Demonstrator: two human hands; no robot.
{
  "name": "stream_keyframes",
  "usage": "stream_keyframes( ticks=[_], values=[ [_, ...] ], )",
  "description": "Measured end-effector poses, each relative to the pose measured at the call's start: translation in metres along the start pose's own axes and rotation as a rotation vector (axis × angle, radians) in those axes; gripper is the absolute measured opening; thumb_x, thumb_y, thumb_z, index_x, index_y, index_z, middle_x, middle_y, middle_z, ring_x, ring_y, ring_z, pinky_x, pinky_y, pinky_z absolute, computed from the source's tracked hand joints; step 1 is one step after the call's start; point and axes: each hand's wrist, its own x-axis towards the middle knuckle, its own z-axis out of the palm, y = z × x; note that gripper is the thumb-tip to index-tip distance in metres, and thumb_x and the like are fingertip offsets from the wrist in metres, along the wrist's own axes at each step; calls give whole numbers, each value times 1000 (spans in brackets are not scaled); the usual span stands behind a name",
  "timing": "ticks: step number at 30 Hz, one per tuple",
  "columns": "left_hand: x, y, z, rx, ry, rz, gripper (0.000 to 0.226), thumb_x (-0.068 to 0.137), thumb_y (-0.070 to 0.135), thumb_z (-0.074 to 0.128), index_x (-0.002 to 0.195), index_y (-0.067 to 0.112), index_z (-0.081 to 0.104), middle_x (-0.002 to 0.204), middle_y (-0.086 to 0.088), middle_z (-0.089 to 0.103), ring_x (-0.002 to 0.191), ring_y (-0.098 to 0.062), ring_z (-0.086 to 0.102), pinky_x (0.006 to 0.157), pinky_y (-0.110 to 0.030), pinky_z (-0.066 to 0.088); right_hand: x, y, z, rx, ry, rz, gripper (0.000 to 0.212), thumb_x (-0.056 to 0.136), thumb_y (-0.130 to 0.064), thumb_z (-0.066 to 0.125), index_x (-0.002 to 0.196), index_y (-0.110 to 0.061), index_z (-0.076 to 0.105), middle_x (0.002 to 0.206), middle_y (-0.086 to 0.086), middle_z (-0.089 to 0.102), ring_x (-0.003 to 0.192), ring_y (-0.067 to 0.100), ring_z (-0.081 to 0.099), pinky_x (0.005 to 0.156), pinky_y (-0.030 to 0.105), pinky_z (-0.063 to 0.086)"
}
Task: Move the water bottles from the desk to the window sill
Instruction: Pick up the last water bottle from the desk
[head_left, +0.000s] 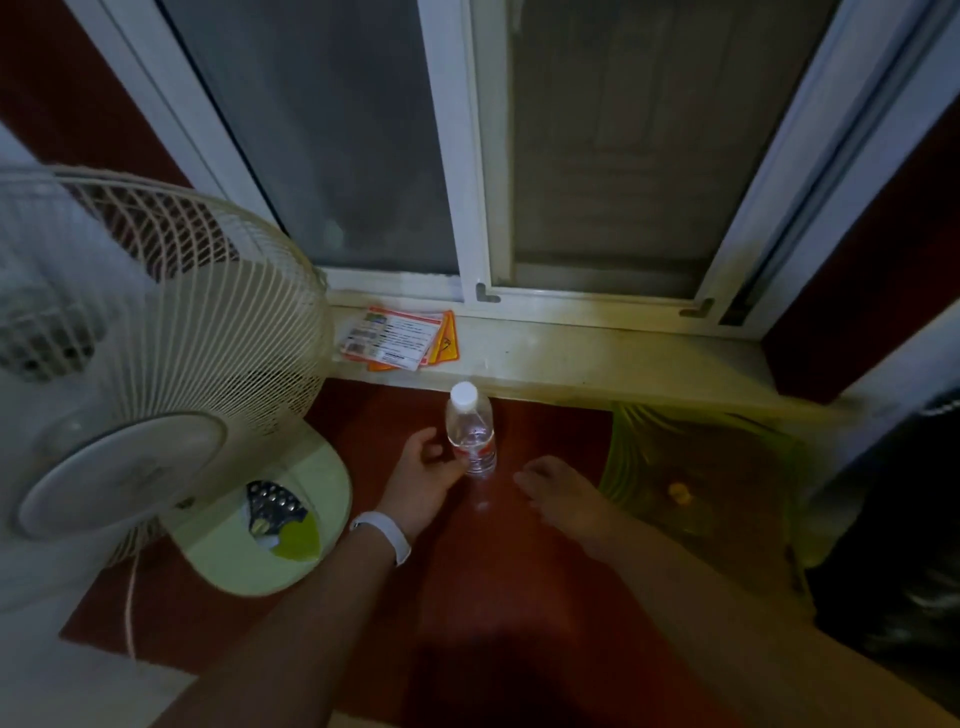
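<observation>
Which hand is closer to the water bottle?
Left. The left hand grips the water bottle from its left side; the right hand hovers open, apart, to its right.

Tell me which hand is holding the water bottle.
The left hand, the one with the white wristband, grips the water bottle. The right hand hangs open beside it, apart from it.

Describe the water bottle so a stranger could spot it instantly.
Find the white-framed window and its pale window sill. Just below the sill's front edge, the left hand grips a small clear water bottle. Its white cap and red label distinguish it from the orange leaflets lying flat.
</observation>
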Motion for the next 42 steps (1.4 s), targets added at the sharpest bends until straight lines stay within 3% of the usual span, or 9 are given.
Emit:
stream_keyframes(
  ticks=[4,7,11,16,23,27,31,39,42],
  values=[
    [32,-2,-1,0,-164,64,69,76,9,82,135,19,46,122,3,62,106,-3,62,76,-10,49,30,-2,6,126,22,126,12,93,-35,59,92,-23,61,88,0,65,77,14,59,70,31,45],
    [49,-6,-2,40,-229,159,72,71,12,86,128,36,50,116,15,66,100,11,61,76,-3,44,49,-2,13,210,15,213,13,94,-35,56,90,-24,61,88,0,63,75,13,56,70,31,45],
    [68,-13,-1,62,-273,229,69,69,12,86,114,55,55,109,28,69,101,9,63,80,-6,45,67,-2,22,284,26,296,13,94,-34,55,86,-26,61,86,-2,63,77,14,57,71,32,45],
    [79,-25,2,27,-269,189,72,60,27,92,122,38,57,114,16,70,107,-1,64,90,-25,51,75,3,29,330,55,375,12,95,-36,55,93,-25,59,94,1,64,81,15,59,73,33,48],
    [66,-21,-6,17,-234,184,63,55,43,89,106,62,56,107,34,66,99,11,62,73,-6,47,78,-1,33,374,73,398,21,94,-41,56,106,-24,60,110,4,64,96,19,60,87,38,50],
    [52,-16,-6,-84,-235,197,58,62,38,88,112,51,61,110,25,69,101,5,65,73,-9,52,71,1,33,397,85,381,32,90,-45,58,113,-23,65,113,0,66,106,20,59,88,40,48],
    [43,-2,2,-130,-316,210,69,66,30,89,128,32,58,117,14,69,107,1,64,79,-18,56,53,3,28,497,81,351,22,91,-43,55,95,-32,74,103,-5,74,104,19,63,84,39,45],
    [30,37,24,-188,-524,296,58,61,32,89,113,36,64,108,14,73,99,-3,69,76,-16,54,18,9,7,775,228,282,35,96,-40,50,117,-19,67,115,8,73,110,26,67,103,46,47],
    [25,50,40,-203,-611,340,57,59,33,89,112,37,66,111,7,74,105,-13,68,85,-26,55,-3,12,-5,815,302,249,35,96,-40,50,114,-16,67,112,12,70,101,26,64,91,39,55]
  ],
)
